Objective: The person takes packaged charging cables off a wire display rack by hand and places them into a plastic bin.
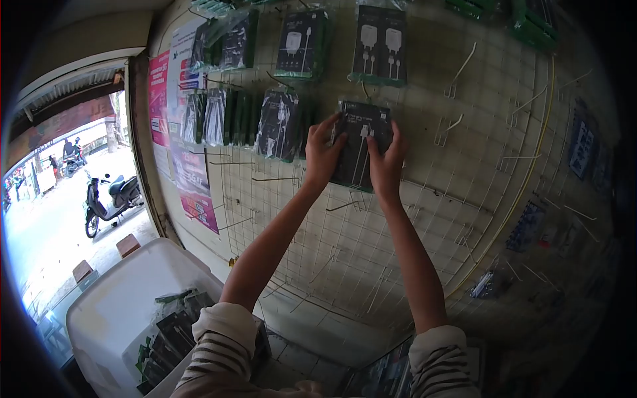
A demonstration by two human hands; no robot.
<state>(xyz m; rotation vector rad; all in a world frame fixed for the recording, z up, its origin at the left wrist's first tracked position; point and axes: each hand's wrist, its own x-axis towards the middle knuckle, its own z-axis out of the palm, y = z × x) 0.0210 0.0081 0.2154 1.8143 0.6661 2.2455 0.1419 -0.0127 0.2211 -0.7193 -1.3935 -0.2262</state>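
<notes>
Both of my hands are raised to a dark charging cable package [361, 147] at a hook on the wire grid wall. My left hand [323, 154] grips its left edge, with the fingers bent round the side. On the right edge, my right hand [387, 162] holds it with the thumb on the front. The package hangs upright, just below a charger package [379, 46]. Close to my left hand, other wrapped cable packages [277, 125] hang in a row.
Empty metal hooks [449, 129] stick out from the wire grid [424, 225] on the right. A white plastic bin [109, 292] with several dark packages [174, 335] stands at the lower left. Beyond the doorway is a parked scooter [113, 200]. Posters [196, 182] cover the wall's left part.
</notes>
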